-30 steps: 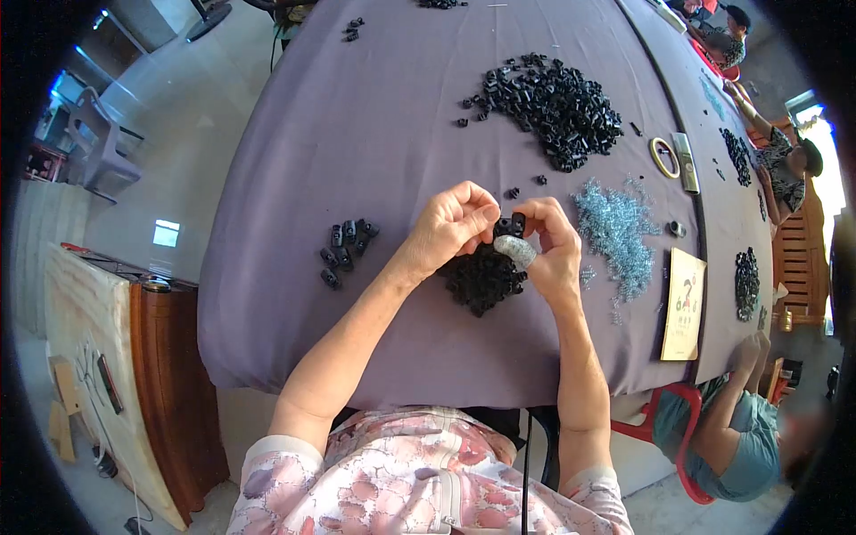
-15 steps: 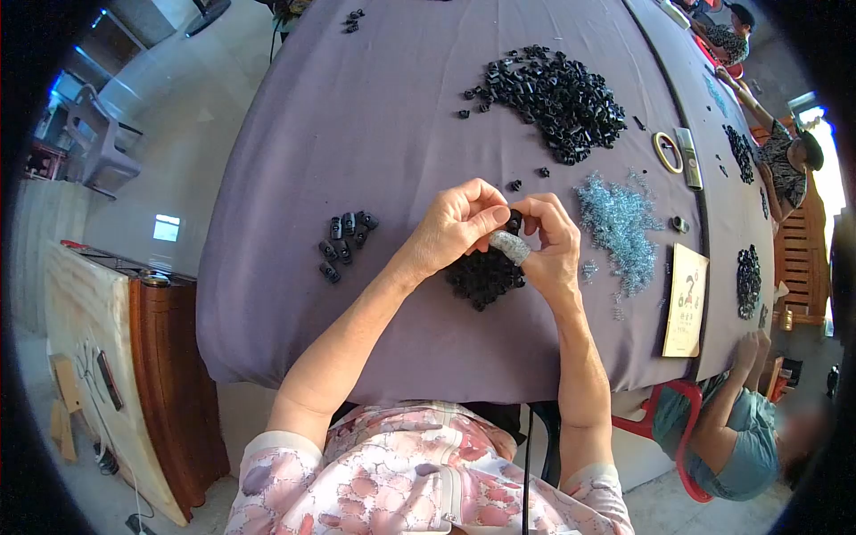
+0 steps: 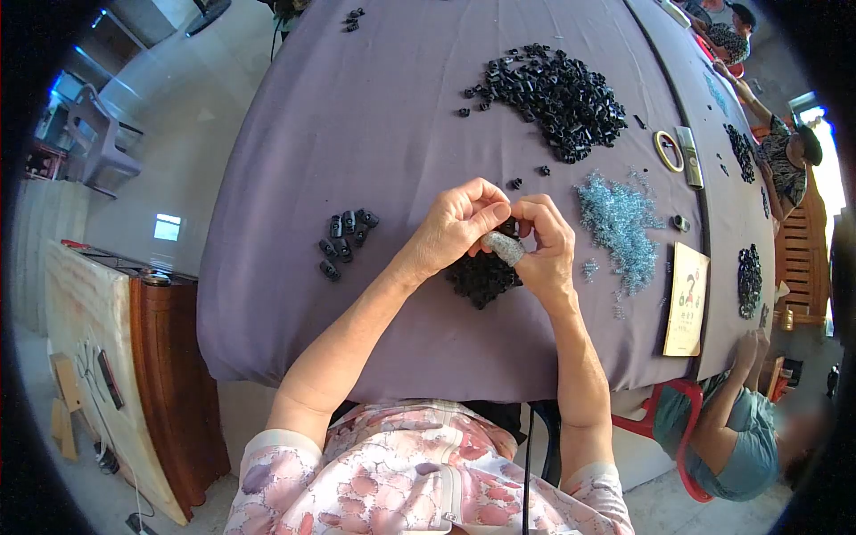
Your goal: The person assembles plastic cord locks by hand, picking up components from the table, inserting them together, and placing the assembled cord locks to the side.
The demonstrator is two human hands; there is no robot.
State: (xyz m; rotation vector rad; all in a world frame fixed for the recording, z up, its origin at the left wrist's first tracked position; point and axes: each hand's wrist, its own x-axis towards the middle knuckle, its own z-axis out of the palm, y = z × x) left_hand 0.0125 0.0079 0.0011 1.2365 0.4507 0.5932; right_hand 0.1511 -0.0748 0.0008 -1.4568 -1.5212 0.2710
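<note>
My left hand [image 3: 453, 225] is closed in a pinch, its thumb and index finger meeting my right hand's fingertips. Between the two hands is a small black plastic piece [image 3: 509, 226], apparently a cord lock part, mostly covered by fingers. My right hand [image 3: 550, 241] also pinches it; a pale speckled wrap [image 3: 505, 248] covers its thumb. Just below the hands lies a heap of black plastic parts [image 3: 481, 283], partly hidden by them. Off to the left sit several black cord locks [image 3: 342, 238]. A pile of tiny bluish clear springs [image 3: 621, 234] spreads right of my right hand.
A larger heap of black parts [image 3: 562, 102] lies farther back on the purple cloth [image 3: 374, 107]. Along the right are a tape roll [image 3: 668, 152], a pale tube-like object [image 3: 689, 157] and a yellowish booklet [image 3: 686, 300]. Other people sit at the right, one on a red chair [image 3: 685, 437].
My right thumb has tilted and shifted slightly left and up over the black piece, covering more of it. My left hand stays almost where it was.
</note>
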